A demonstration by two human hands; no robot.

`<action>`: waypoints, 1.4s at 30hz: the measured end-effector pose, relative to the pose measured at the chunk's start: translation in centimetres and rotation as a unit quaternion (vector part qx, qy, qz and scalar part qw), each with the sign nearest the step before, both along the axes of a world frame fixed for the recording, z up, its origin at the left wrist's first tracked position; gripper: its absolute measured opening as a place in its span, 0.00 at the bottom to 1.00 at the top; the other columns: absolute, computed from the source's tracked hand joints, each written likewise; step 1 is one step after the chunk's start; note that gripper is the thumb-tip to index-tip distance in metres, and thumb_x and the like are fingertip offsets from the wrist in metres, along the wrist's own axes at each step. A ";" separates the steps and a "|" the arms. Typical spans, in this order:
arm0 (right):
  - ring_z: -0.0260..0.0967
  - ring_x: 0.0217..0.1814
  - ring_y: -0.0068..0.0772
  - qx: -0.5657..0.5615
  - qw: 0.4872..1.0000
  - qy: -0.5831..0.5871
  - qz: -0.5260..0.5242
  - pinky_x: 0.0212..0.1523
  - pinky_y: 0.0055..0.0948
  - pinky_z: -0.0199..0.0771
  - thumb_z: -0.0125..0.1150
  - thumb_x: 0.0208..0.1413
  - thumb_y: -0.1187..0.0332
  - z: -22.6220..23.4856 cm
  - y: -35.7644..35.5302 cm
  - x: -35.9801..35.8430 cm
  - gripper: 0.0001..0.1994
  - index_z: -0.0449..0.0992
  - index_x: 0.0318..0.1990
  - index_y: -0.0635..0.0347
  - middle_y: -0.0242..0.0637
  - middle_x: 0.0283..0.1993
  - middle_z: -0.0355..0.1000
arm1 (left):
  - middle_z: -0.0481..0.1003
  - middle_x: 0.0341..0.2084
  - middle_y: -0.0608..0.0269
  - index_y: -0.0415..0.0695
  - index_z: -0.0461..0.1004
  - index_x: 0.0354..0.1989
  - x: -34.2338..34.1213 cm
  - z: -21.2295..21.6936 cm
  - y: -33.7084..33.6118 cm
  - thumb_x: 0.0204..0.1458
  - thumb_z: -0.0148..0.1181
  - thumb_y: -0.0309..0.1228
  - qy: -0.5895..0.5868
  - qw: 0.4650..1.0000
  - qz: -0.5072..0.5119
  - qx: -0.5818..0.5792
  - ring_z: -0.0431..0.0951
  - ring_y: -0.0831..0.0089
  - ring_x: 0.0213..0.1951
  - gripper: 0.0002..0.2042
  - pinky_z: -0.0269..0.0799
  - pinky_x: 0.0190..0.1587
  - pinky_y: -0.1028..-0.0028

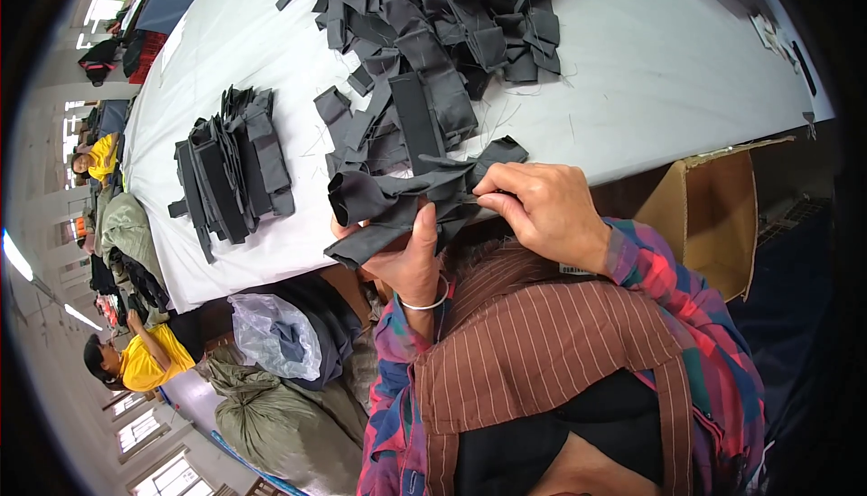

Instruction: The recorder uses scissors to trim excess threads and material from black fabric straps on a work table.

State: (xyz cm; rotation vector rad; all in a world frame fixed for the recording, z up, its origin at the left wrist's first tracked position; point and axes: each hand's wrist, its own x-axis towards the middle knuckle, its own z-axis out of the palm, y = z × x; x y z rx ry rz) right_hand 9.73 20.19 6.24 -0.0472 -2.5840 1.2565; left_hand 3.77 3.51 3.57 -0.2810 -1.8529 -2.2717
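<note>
A dark grey fabric piece [388, 207] with strap-like ends is held over the near edge of the white table [650, 71]. My left hand [408, 257] grips it from below, thumb pressed up on the cloth. My right hand [542, 211] pinches its right end between thumb and fingers. Just beyond lies a big loose heap of similar dark fabric pieces [442, 26]. To the left sits a neat stack of dark pieces [233, 171].
An open cardboard box [713, 216] stands at the right below the table edge. Stuffed bags, one clear plastic [275, 333] and one olive [280, 424], lie at the lower left. People in yellow shirts [144, 360] work at the far left.
</note>
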 end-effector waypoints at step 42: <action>0.71 0.36 0.38 0.140 0.989 -0.005 0.047 0.35 0.35 0.72 0.57 0.42 0.76 -2.9 -3.1 -0.4 0.10 0.72 0.36 0.61 0.36 0.31 0.70 | 0.76 0.41 0.57 0.35 0.68 0.51 2.3 -2.1 -1.6 0.41 0.68 0.15 -0.033 0.999 -0.041 -0.007 0.77 0.69 0.41 0.26 0.71 0.49 0.71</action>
